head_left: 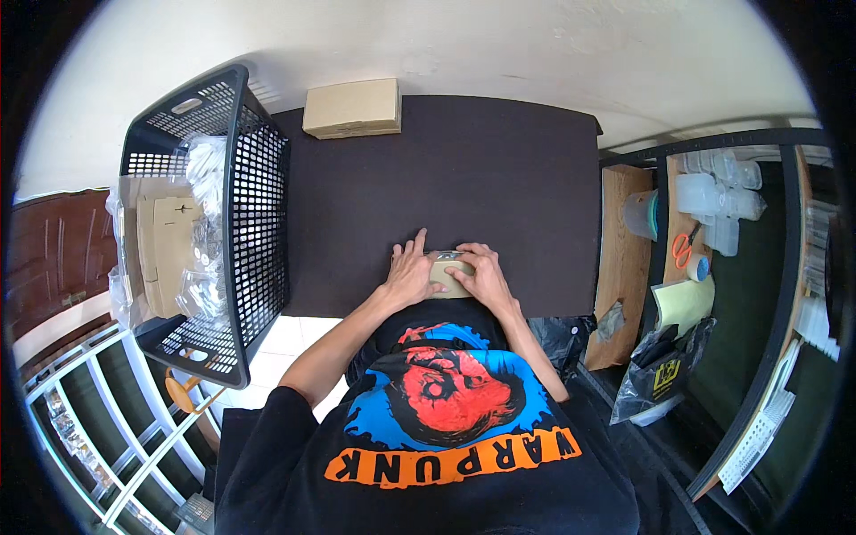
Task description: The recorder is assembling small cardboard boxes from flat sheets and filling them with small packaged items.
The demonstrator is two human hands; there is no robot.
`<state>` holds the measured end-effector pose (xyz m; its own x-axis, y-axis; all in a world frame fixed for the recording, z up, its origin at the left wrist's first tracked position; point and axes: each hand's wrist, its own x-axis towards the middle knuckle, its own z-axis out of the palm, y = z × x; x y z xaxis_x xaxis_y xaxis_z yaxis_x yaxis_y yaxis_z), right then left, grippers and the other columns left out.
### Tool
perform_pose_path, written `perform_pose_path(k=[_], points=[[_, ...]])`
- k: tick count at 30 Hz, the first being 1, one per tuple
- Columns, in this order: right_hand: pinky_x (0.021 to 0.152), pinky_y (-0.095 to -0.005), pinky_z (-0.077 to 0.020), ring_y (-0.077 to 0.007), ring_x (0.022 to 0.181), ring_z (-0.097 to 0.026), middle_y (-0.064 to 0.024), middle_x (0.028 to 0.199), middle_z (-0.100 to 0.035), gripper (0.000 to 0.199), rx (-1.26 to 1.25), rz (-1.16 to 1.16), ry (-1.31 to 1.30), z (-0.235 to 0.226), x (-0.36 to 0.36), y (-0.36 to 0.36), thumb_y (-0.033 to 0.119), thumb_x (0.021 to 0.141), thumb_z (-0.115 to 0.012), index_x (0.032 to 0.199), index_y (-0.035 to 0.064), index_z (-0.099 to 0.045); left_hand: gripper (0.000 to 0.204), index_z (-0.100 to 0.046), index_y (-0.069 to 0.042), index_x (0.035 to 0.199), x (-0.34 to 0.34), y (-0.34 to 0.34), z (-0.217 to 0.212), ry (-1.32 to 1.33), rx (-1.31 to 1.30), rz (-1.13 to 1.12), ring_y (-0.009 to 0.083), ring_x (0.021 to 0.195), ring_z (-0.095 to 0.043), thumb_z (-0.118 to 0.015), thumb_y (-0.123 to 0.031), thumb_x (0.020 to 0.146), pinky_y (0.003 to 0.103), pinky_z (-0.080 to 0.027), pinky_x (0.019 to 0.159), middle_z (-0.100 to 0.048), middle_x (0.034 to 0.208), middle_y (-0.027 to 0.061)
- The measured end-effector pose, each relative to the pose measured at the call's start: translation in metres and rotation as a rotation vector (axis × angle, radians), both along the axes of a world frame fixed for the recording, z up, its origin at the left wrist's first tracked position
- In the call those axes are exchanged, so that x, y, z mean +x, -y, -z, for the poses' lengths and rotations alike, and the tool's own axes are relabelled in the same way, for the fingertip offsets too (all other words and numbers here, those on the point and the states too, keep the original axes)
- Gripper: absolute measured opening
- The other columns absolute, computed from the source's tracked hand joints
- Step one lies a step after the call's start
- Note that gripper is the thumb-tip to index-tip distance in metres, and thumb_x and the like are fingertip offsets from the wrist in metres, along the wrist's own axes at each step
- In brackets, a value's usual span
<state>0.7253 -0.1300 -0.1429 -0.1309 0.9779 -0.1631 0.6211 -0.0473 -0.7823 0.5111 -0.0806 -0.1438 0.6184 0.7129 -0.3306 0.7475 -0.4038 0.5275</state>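
While a black basket [259, 214] stands alongside, both hands [410, 275] [486, 276] hold a tan box [453, 290].

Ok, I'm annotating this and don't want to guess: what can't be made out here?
Head view: parts of the small tan box, covered by the left hand and right hand.
Head view: the inside of the far cardboard box, hidden by its own walls.
Head view: the bottom of the black basket, hidden by clear plastic and flat cardboard.
Head view: the shelving's outer part, cut off by the picture's dark edge.
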Motion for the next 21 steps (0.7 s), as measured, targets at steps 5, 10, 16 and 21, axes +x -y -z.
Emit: perform_pose_path(k=[5, 10, 16, 21], points=[[0.107, -0.0488, -0.0451, -0.0337, 0.122, -0.063, -0.0136, 0.127, -0.072, 0.031, 0.017, 0.006, 0.002, 0.006, 0.0, 0.001, 0.024, 0.086, -0.085, 0.106, 0.0002, -0.08, 0.079, -0.074, -0.004, 0.132, 0.006, -0.001, 0.002, -0.008, -0.025, -0.041, 0.0462, 0.134, -0.05, -0.095, -0.047, 0.07, 0.063, -0.041, 0.105, -0.026, 0.168, 0.0378], [0.104, -0.0485, -0.0463, -0.0329, 0.121, -0.064, -0.0126, 0.127, -0.073, 0.03, 0.047, 0.017, 0.023, 0.008, -0.001, 0.001, 0.023, 0.085, -0.086, 0.105, 0.0005, -0.08, 0.074, -0.076, -0.011, 0.133, 0.003, -0.006, 0.003, 0.025, -0.045, -0.042, 0.0449, 0.135, -0.049, -0.095, -0.045, 0.07, 0.061, -0.041, 0.105, -0.02, 0.171, 0.0356], [0.106, -0.0494, -0.0422, -0.0319, 0.122, -0.063, -0.0114, 0.127, -0.074, 0.031, -0.016, 0.071, -0.018, 0.014, -0.002, 0.004, 0.021, 0.084, -0.086, 0.107, 0.0015, -0.082, 0.057, -0.082, -0.01, 0.12, 0.005, -0.011, 0.006, 0.05, -0.014, -0.047, 0.0446, 0.142, -0.042, -0.094, -0.04, 0.073, 0.062, -0.037, 0.109, -0.025, 0.169, 0.0344], [0.103, -0.0475, -0.0502, -0.0333, 0.112, -0.07, -0.0137, 0.117, -0.079, 0.03, 0.009, 0.11, -0.009, 0.013, -0.005, 0.003, 0.017, 0.081, -0.09, 0.102, -0.0019, -0.081, 0.05, -0.082, -0.003, 0.113, 0.007, -0.016, 0.006, 0.036, -0.099, -0.032, 0.0454, 0.148, -0.036, -0.093, -0.035, 0.076, 0.063, -0.035, 0.112, -0.038, 0.162, 0.0339]])
